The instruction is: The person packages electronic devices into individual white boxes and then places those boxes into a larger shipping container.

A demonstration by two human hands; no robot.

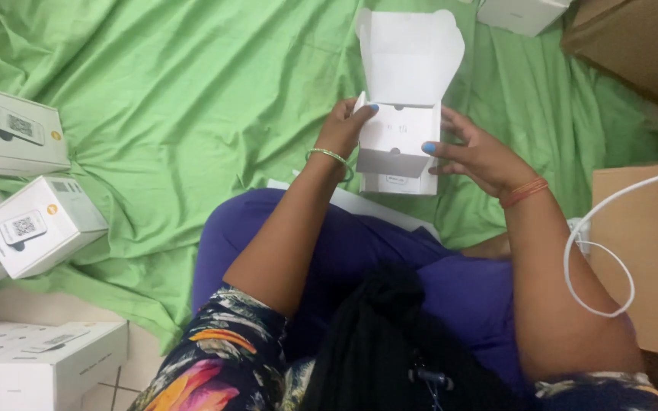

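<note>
An open white cardboard box [404, 148] is held above my lap, its lid flap [407, 53] standing up. My left hand [346, 125] grips the box's left side, thumb on its top edge. My right hand [475, 152] holds the right side, with a thumb pressed on the white insert inside. A flat white piece [375, 207] lies on my purple-clad knee [268, 221] just below the box.
Green cloth [192, 99] covers the floor. Several closed white boxes sit at the left [36, 224] and lower left [47, 361]. Another white box [519, 14] lies at the top. Brown cartons stand at top right [634, 46] and right [649, 251], with a white cable [595, 228] looping.
</note>
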